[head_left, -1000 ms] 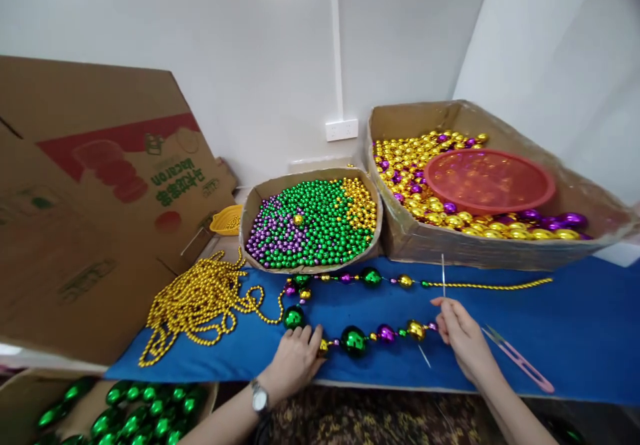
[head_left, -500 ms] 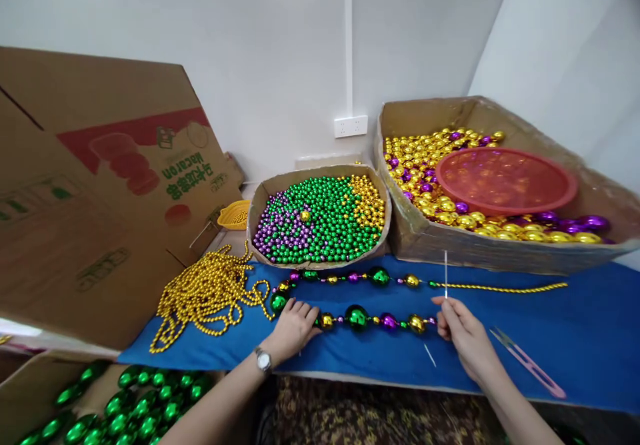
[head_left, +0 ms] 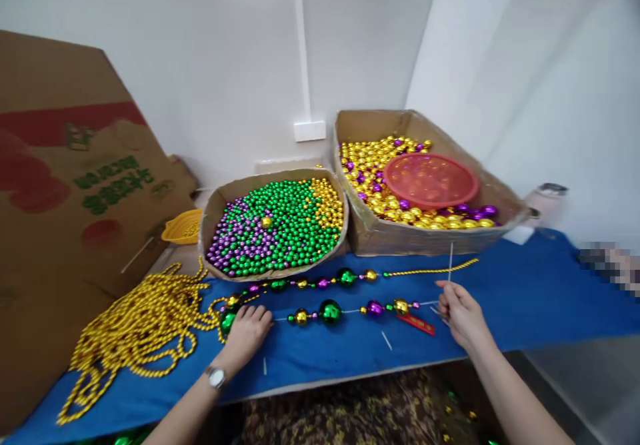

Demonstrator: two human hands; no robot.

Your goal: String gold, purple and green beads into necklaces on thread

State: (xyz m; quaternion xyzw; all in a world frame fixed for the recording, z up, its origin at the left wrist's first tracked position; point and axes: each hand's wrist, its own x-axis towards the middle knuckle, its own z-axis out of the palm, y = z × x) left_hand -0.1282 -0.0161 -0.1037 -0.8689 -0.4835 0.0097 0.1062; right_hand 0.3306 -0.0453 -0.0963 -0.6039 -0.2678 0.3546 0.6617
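A strand of green, gold and purple beads (head_left: 331, 311) lies in a long loop on the blue cloth. At its left bend, beside a large green bead, my left hand (head_left: 250, 328) is closed over the string, its fingers close together. My right hand (head_left: 461, 312) pinches a thin white stick (head_left: 451, 262) that points upward, at the strand's right end. The bare string runs to these fingers, and a small silvery tip shows beside them. A thin gold beaded cord (head_left: 435, 271) extends from the strand's far side. Beneath the near row lies a red flat strip (head_left: 417, 325).
A heap of gold bead chains (head_left: 135, 325) lies left. Behind stand a carton of small beads (head_left: 275, 274) and a larger carton (head_left: 400, 240) with gold and purple beads and a red basin (head_left: 430, 178). A big cardboard box (head_left: 45, 245) stands left. A bottle (head_left: 547, 202) is at right.
The view has turned right. The near row's beads are spread farther apart, with bare string between. The red strip now shows; the pink-handled tool seen earlier at right is no longer visible there.
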